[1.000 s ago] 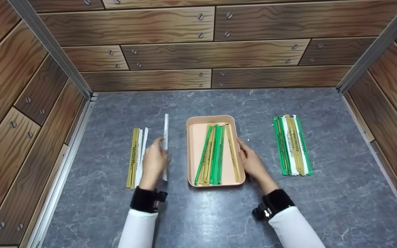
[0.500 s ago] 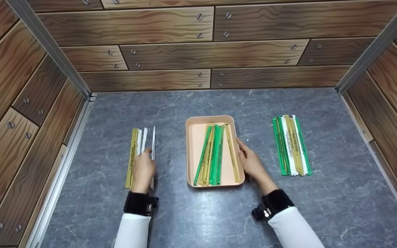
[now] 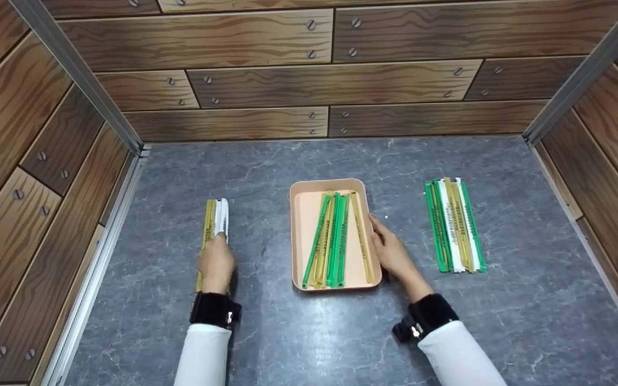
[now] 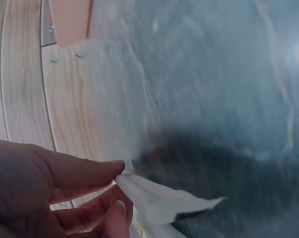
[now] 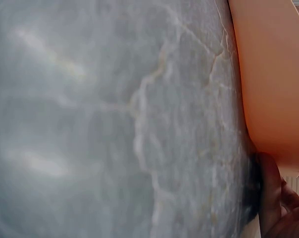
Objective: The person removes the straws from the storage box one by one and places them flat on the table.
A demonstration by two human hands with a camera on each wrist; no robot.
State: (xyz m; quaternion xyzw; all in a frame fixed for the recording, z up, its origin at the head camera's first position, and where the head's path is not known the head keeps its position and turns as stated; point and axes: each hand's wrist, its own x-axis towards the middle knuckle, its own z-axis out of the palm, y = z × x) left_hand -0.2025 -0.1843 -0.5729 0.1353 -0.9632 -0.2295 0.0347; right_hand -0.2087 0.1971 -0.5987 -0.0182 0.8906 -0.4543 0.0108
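Note:
In the head view my left hand is over the row of paper-wrapped straws at the left. Thumb and fingers pinch a white wrapped straw, its flattened paper end sticking out in the left wrist view. Beside it lie gold wrapped straws and another white one, partly covered by the hand. My right hand rests against the right outer wall of a peach tray, fingers fairly straight and touching its side. Several green straws and gold straws lie lengthwise in the tray.
A second row of green, white and gold wrapped straws lies to the right of the tray. The grey marbled table is bounded by wood-patterned walls at the back and both sides.
My left hand has moved left with the white straw, from beside the tray to the left row, where the straw now lies against the others. The right hand stays at the tray.

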